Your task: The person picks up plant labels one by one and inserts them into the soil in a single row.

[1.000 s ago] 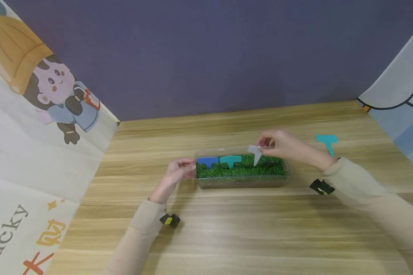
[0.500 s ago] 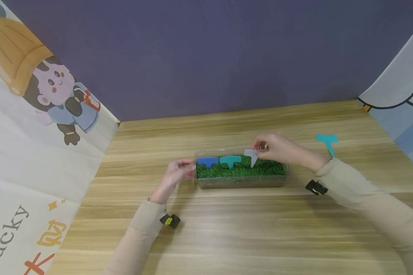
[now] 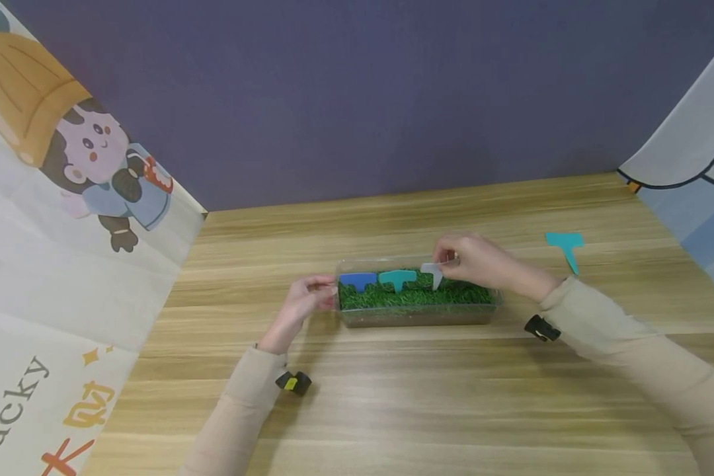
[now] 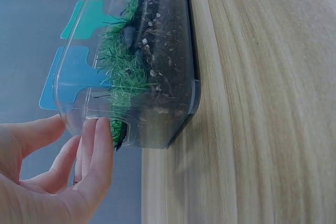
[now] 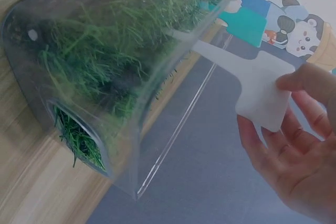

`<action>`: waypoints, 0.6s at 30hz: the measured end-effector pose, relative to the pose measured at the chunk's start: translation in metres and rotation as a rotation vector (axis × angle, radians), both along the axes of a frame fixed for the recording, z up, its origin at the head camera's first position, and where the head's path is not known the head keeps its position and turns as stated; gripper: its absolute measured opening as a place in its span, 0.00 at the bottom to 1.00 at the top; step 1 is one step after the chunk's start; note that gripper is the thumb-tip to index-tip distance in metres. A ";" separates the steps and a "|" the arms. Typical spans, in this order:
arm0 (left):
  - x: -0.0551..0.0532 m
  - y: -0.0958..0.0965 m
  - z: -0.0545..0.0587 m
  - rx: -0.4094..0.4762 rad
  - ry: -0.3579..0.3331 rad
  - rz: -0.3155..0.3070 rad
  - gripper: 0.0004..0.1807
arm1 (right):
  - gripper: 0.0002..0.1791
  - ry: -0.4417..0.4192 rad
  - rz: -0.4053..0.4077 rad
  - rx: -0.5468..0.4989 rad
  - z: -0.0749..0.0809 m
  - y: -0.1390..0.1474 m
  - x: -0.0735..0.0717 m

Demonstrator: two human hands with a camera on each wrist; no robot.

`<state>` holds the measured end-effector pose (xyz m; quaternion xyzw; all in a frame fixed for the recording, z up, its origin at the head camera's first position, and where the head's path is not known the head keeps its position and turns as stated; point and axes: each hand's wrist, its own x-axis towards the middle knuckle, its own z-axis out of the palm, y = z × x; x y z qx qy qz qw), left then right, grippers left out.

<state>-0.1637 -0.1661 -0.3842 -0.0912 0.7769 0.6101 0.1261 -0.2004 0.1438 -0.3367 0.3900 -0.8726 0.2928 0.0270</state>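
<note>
A long clear plastic planter box [image 3: 419, 317] holds soil topped with green artificial grass [image 5: 115, 61]. My right hand [image 3: 478, 264] pinches a white T-shaped plant label [image 5: 265, 87] by its head. Its stem points down, with the tip at the grass. A blue plant label [image 3: 358, 281] and a teal plant label [image 3: 397, 279] stand upright in the grass to the left, in a row. My left hand [image 3: 303, 301] rests its fingertips on the box's left end, by an oval cutout; how firmly it presses cannot be told.
Another teal plant label [image 3: 565, 244] lies flat on the wooden table [image 3: 357, 410], right of the box and behind the right forearm. A dark blue panel [image 3: 393, 99] borders the back. Printed sheets [image 3: 47, 264] flank the sides.
My right hand has moved slightly left and down with the white plant label, bringing its stem lower into the grass. The left hand and the box have stayed in place.
</note>
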 end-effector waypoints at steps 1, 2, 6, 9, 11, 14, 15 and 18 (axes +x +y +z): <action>0.000 0.000 0.000 -0.004 0.003 0.000 0.17 | 0.07 0.005 -0.004 0.001 0.000 0.000 0.000; 0.000 0.000 0.000 -0.004 0.001 0.003 0.17 | 0.07 0.013 -0.008 0.002 -0.001 0.000 0.001; -0.001 0.001 0.001 -0.011 0.006 0.008 0.17 | 0.07 0.040 -0.015 0.002 -0.002 -0.001 0.001; -0.001 0.001 0.001 -0.015 0.008 0.010 0.18 | 0.07 0.064 -0.010 0.010 -0.004 -0.001 0.001; -0.001 0.001 0.000 -0.018 0.007 0.010 0.18 | 0.06 0.081 -0.004 0.014 -0.006 -0.002 0.001; -0.001 0.001 0.000 -0.020 -0.002 0.017 0.18 | 0.07 0.111 0.002 0.017 -0.008 -0.003 0.002; -0.001 0.001 0.000 -0.021 -0.006 0.017 0.18 | 0.07 0.120 0.003 0.017 -0.008 -0.003 0.002; -0.001 0.000 0.000 -0.016 -0.015 0.021 0.18 | 0.07 0.147 0.004 0.023 -0.010 -0.005 0.002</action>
